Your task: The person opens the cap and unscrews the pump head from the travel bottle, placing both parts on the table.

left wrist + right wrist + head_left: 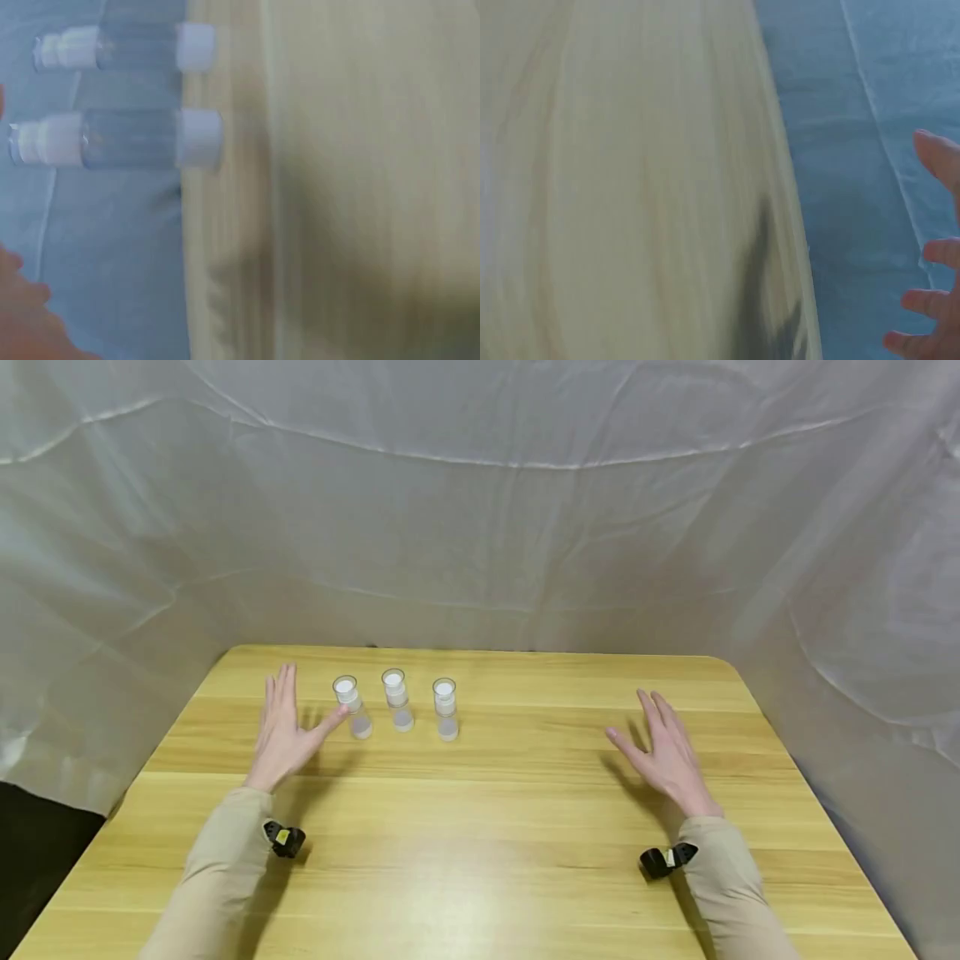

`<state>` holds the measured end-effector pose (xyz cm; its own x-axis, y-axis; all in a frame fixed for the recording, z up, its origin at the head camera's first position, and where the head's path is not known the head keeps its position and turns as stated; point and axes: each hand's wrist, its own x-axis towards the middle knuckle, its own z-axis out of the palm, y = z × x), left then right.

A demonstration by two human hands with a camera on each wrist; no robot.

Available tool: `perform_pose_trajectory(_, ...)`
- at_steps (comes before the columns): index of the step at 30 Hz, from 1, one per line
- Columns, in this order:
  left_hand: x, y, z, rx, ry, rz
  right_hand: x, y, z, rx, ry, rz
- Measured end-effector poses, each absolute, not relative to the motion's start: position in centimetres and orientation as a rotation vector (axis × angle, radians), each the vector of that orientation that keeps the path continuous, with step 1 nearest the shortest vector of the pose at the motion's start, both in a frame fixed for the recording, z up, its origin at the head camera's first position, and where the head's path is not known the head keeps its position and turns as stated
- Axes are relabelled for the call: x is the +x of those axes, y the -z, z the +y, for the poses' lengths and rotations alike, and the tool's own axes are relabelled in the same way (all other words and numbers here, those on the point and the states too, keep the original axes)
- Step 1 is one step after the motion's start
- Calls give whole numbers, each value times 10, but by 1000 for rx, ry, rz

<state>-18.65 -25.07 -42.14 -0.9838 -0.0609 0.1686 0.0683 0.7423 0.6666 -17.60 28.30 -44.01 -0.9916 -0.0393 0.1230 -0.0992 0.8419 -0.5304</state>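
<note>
Three small clear bottles with white tops, clear caps and white bases stand upright in the head view: a left one (353, 706), a middle one (397, 699) and a right one (445, 709). My left hand (282, 739) is raised beside the left bottle, fingers straight and thumb spread towards it. In the head view the thumb tip overlaps that bottle; whether they touch I cannot tell. Two bottles appear blurred in the left wrist view, the nearer bottle (124, 139) largest. On the right, my right hand (670, 766) hovers with fingers spread, holding nothing.
The wooden table (480, 810) spreads beneath both hands. Grey-white sheeting (480, 527) hangs behind the table and along its sides. A small black camera is strapped to each wrist. A dark area (37, 860) shows at the lower left.
</note>
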Motion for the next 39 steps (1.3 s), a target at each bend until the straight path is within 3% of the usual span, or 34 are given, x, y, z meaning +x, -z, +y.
perform_pose_trajectory(7,-184,408,-228,-57,1342,-2408,-177,441,274,123,-1143,-2740)
perform_pose_trajectory(21,-184,402,-160,-533,1518,-2195,-179,448,256,214,-1584,-2467)
perform_pose_trajectory(39,-205,449,-114,-421,1982,-2517,-179,452,239,306,-1620,-2529)
